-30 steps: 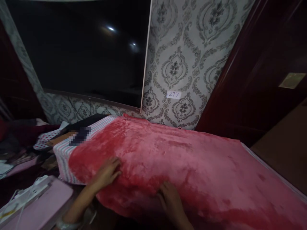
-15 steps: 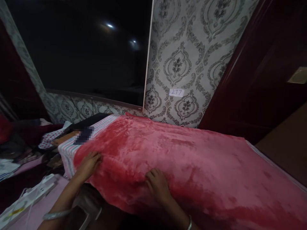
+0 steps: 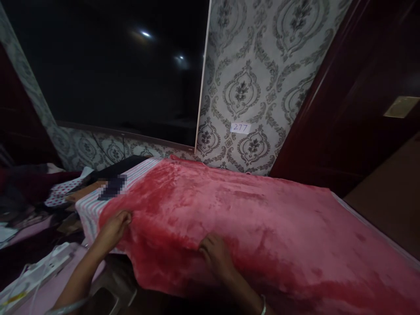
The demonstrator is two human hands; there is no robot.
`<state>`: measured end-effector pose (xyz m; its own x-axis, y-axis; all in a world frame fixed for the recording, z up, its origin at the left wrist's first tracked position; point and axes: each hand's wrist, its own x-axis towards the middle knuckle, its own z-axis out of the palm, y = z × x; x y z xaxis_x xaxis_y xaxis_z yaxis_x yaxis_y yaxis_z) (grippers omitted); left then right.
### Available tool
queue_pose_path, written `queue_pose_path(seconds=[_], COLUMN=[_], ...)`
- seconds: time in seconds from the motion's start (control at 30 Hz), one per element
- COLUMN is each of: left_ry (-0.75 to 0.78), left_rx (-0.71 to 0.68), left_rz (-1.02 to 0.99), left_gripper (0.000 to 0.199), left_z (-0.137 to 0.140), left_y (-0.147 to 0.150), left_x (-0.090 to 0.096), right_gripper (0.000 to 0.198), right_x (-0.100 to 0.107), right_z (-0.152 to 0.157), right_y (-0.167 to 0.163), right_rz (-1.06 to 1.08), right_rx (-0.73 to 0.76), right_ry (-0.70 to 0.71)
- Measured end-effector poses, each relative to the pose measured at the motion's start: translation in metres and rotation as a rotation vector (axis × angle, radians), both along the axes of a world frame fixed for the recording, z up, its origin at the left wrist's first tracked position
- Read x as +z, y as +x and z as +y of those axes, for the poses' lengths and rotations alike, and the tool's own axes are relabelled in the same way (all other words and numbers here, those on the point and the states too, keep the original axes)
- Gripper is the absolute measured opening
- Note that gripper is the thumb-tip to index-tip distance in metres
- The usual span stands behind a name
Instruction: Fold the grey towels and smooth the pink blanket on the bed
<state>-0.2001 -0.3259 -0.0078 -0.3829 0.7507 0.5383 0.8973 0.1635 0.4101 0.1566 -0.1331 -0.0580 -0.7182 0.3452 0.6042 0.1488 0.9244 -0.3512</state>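
A plush red and pink blanket [image 3: 249,218] lies spread over a table, its front edge hanging down toward me. My left hand [image 3: 115,225] pinches the blanket near its left front corner, fingers closed on the fabric. Farther right, my right hand [image 3: 215,253] grips the front part of the same blanket, with its fingers curled into the pile. Between the two hands the cloth is drawn into a slight ridge. Under the blanket, a striped cloth [image 3: 87,210] shows along the left end of the table.
A dark pixelated item [image 3: 113,187] rests on the striped cloth. At lower left are a white power strip [image 3: 42,267] and a plastic stool [image 3: 114,284]. Piled clothes [image 3: 22,188] lie farther left. Behind stand a large television [image 3: 114,74] and a patterned wall bearing a "277" label [image 3: 240,127].
My left hand has closed more tightly on the blanket and shifted slightly left, lifting its edge. My right hand stays in nearly the same place, fingers more curled. The view has turned slightly.
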Motion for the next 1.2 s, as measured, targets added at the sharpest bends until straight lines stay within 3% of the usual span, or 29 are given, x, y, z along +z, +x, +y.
queue_pose_path(seconds=[0.3, 0.57, 0.7, 0.83, 0.9, 1.07, 1.2], left_ry=[-0.073, -0.168, -0.161, -0.204, -0.223, -0.27, -0.29], left_rx=[-0.012, -0.037, 0.087, 0.251, 0.27, 0.35, 0.271], left_rz=[-0.074, -0.121, -0.062, 0.046, 0.103, 0.188, 0.132], left_gripper=[0.022, 0.021, 0.021, 0.023, 0.026, 0.027, 0.017], left_z=[-0.004, -0.004, -0.002, -0.004, -0.006, -0.008, -0.007], left_y=[0.001, 0.003, -0.009, -0.023, -0.026, -0.03, -0.038], left_x=[-0.009, 0.004, 0.004, -0.007, -0.012, -0.012, -0.001], right_gripper=[0.017, 0.017, 0.011, 0.033, 0.034, 0.015, 0.016], right_x=[0.005, 0.012, 0.025, 0.028, 0.025, 0.013, 0.01], right_z=[-0.001, -0.002, -0.011, -0.023, -0.026, -0.022, -0.017], right_y=[0.004, 0.002, -0.015, -0.038, -0.048, -0.061, -0.064], right_rz=[-0.201, -0.225, -0.228, -0.231, -0.252, -0.263, -0.189], right_rx=[-0.031, -0.004, 0.027, 0.057, 0.04, -0.006, 0.016], right_ry=[-0.095, -0.118, -0.079, -0.006, 0.022, 0.011, -0.04])
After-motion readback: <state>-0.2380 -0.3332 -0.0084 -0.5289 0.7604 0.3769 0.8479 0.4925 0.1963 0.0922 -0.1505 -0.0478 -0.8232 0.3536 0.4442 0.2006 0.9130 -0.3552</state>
